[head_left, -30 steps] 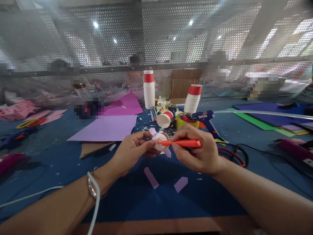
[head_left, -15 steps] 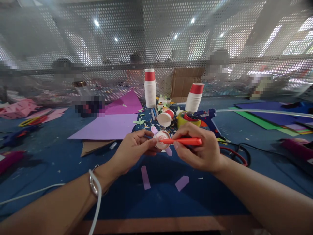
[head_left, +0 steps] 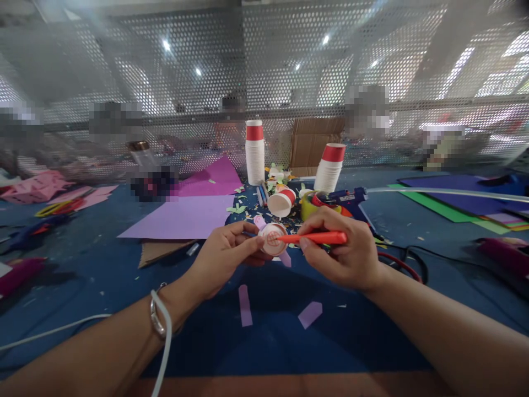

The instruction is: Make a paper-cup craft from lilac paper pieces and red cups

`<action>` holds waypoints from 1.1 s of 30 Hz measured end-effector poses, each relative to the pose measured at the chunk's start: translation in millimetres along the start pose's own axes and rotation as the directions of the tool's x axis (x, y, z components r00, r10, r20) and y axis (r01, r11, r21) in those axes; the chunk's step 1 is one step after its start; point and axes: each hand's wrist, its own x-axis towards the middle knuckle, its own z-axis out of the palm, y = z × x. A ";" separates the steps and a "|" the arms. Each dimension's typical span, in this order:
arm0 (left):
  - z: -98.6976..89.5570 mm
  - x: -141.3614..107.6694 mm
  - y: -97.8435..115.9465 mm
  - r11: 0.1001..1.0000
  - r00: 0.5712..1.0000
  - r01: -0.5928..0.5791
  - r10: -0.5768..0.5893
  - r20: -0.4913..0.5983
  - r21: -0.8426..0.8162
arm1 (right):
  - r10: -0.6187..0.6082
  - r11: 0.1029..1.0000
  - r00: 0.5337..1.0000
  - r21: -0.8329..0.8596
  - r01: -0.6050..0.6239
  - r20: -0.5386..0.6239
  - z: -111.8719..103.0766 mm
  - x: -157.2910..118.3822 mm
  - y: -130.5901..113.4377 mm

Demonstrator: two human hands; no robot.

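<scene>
A small paper cup (head_left: pixel 279 249) is pinched between the thumb and fingers of my left hand (head_left: pixel 231 245), its round base facing me. Red crossing lines are drawn on that base, and purple paper strips (head_left: pixel 285 258) stick out from the cup's sides. My right hand (head_left: pixel 341 251) grips a red marker (head_left: pixel 324 237), its tip pointing left at the cup's base; I cannot tell whether it touches. Below the hands, a purple paper strip (head_left: pixel 245 305) and a pointed purple paper piece (head_left: pixel 310 315) lie on the blue table (head_left: pixel 198 336).
Two stacks of paper cups, one tall (head_left: pixel 255 157) and one leaning (head_left: pixel 329 168), stand at the back. A cup (head_left: pixel 281 202) lies among paper scraps. A glue gun (head_left: pixel 351 197) sits beyond my right hand. Purple sheets (head_left: pixel 185 215) are on the left. A white cable (head_left: pixel 165 342) crosses my left wrist.
The marker tip has shifted slightly right across the cup's base, with my right hand, showing more of the red lines. The view has shifted slightly. Both hands keep their holds.
</scene>
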 end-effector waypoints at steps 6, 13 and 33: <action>-3.5 -1.0 -0.5 1.000 1.000 -0.026 0.026 -0.017 0.004 | 0.000 1.000 1.000 -0.007 0.000 -0.024 -1.0 0.1 -0.7; -2.0 -0.9 1.7 1.000 0.999 -0.024 0.023 -0.033 -0.007 | -0.008 1.000 0.999 0.013 0.009 -0.046 -0.6 -1.1 -5.1; -0.1 -2.8 2.1 0.999 0.998 -0.053 0.053 -0.033 -0.007 | -0.038 0.999 0.999 0.002 0.038 -0.008 0.4 -2.0 -4.4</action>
